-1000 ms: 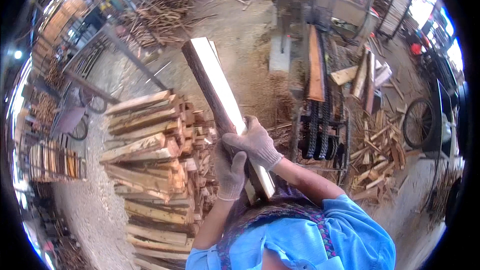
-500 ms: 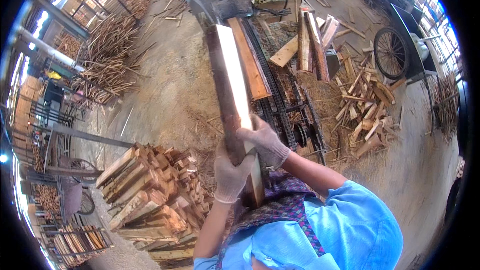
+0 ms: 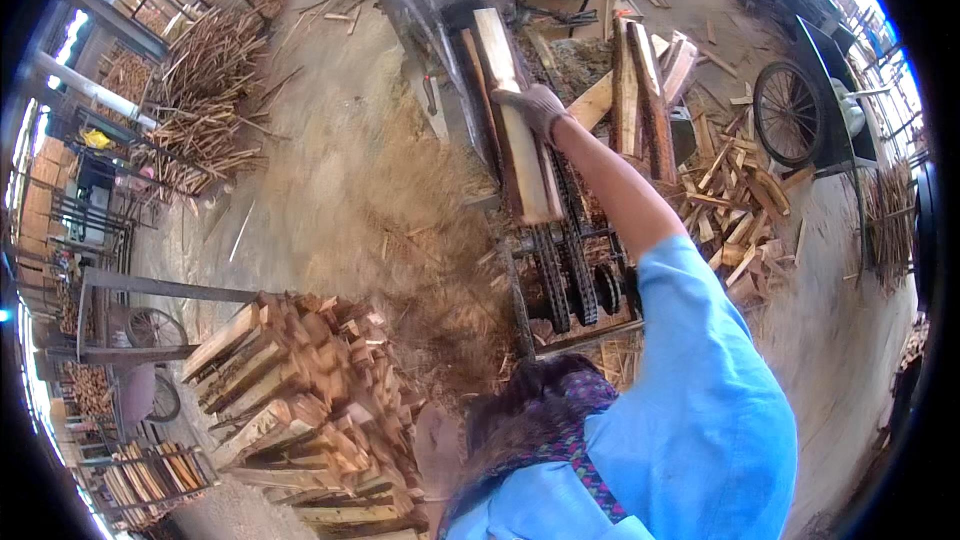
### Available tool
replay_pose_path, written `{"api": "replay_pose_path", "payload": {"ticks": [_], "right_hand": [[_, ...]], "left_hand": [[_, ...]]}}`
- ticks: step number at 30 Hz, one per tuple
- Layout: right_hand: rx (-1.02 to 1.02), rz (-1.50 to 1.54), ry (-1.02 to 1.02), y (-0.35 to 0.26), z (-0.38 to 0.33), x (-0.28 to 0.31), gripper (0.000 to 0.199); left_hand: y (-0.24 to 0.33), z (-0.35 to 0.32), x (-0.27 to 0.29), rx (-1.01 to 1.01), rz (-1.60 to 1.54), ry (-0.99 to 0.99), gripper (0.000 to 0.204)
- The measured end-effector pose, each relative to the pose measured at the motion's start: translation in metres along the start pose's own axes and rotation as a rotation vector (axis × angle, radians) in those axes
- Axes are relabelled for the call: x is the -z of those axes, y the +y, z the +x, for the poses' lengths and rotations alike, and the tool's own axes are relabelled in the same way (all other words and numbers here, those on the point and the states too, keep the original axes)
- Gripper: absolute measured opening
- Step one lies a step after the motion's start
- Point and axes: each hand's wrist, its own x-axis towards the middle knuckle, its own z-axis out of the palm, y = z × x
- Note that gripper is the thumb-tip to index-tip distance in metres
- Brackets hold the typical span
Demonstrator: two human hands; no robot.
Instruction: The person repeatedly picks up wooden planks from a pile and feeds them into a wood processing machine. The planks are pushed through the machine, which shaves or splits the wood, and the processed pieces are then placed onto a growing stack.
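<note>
My right hand point(image 3: 535, 108), in a pale knit glove, is stretched far forward and closed around a long, light-coloured wood plank point(image 3: 515, 150). The plank lies lengthwise over the chain conveyor point(image 3: 562, 270), beside a narrower brown board point(image 3: 482, 90). Low in the picture, close to my body, my left hand point(image 3: 438, 445) hangs beside the stack of cut timber point(image 3: 300, 390). Motion smears that hand, so its fingers cannot be made out.
Several rough boards point(image 3: 640, 80) lean to the right of the conveyor, above a heap of split offcuts point(image 3: 745, 205). Farther right stands a cart with a spoked wheel point(image 3: 788, 112). Thin sticks point(image 3: 205, 90) lie piled at the far left. Sawdust covers the floor point(image 3: 370, 210).
Both hands held a plank near my body before. Now a plank lies on the conveyor under my right hand, which has moved forward, while my left hand has come off and dropped back toward the timber stack.
</note>
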Motion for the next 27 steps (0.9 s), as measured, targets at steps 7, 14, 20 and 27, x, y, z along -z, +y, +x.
{"api": "replay_pose_path", "payload": {"ticks": [7,14,20,27], "right_hand": [[0.029,-0.359,0.065,-0.007,0.051,-0.053,0.089],[0.213,-0.507,0.324,0.015,0.087,-0.059,0.049],[0.495,-0.227,0.000,0.029,0.035,-0.059,0.033],[0.491,-0.063,0.122,0.051,0.071,-0.008,0.078]], "left_hand": [[-0.039,-0.054,0.010,0.192,-0.015,0.174,0.049],[-0.044,-0.041,-0.003,0.252,-0.379,0.202,0.036],[0.016,-0.025,0.010,0.322,-0.379,0.204,0.054],[0.007,-0.019,0.051,0.180,-0.524,0.157,0.057]]}}
